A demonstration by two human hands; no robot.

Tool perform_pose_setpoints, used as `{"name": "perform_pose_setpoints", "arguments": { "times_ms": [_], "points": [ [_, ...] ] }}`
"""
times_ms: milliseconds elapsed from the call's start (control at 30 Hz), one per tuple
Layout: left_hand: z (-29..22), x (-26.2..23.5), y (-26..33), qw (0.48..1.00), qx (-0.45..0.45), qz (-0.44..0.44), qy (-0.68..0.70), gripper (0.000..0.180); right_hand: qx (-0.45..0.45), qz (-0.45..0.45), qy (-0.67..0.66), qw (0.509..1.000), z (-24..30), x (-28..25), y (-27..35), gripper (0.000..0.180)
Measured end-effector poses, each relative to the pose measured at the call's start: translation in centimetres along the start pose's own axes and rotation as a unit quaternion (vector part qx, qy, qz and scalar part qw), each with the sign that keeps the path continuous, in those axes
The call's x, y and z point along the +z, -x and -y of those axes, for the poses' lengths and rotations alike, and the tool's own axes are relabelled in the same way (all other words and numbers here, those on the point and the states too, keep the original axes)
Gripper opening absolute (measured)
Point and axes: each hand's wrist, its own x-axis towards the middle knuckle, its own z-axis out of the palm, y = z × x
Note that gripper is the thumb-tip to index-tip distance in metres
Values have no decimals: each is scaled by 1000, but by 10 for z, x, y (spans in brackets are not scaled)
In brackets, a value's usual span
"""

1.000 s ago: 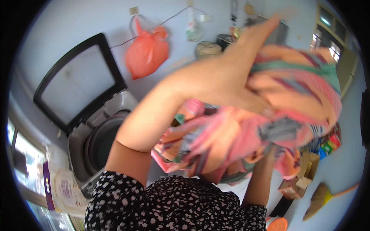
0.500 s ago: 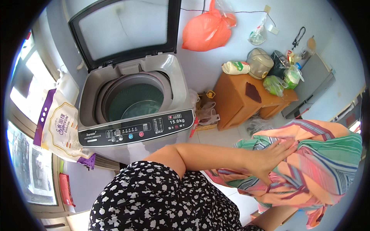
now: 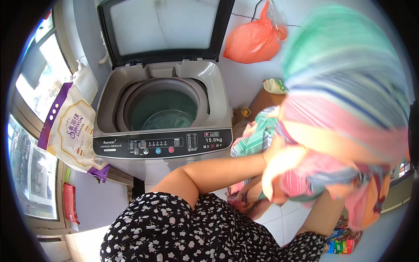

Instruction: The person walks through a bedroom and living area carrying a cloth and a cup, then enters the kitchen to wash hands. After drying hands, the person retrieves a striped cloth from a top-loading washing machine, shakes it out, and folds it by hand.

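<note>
A bulky bundle of striped cloth, like a bed sheet, in green, pink, orange and blue, is held up in the air on the right, blurred by motion. My left hand is at its left side, fingers mostly buried in the folds. From below, my right forearm reaches under the bundle; the cloth hides that hand. One end hangs down beside my left forearm. To the left stands a grey top-loading washing machine, lid raised. Its drum shows a dark greenish interior and no cloth.
A white and purple detergent bag and a white jug stand left of the washer by the window. An orange plastic bag hangs on the wall. A brown cabinet is partly hidden behind the cloth. Colourful packages lie low at the right.
The cloth bundle has risen and come closer, now covering much of the cabinet area. My left hand has moved from its top to its left side. The view has shifted slightly right.
</note>
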Motion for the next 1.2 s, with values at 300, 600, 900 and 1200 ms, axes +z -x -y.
{"name": "perform_pose_setpoints", "arguments": {
  "times_ms": [300,600,900,1200],
  "points": [
    [-11,-89,-76,995,-79,-66,-8,79,-350,237,-125,898,84,230,-125,44],
    [-151,-279,0,878,-177,-94,-434,58,-214,378,-95,896,-2,395,-36,62],
    [-290,-221,125,375,-319,-37,-870,29,-177,428,-79,883,-27,402,-22,59],
    [-250,-199,-4,416,179,-50,-890,81,125,269,-329,897,-3,270,-78,50]
  ]
}}
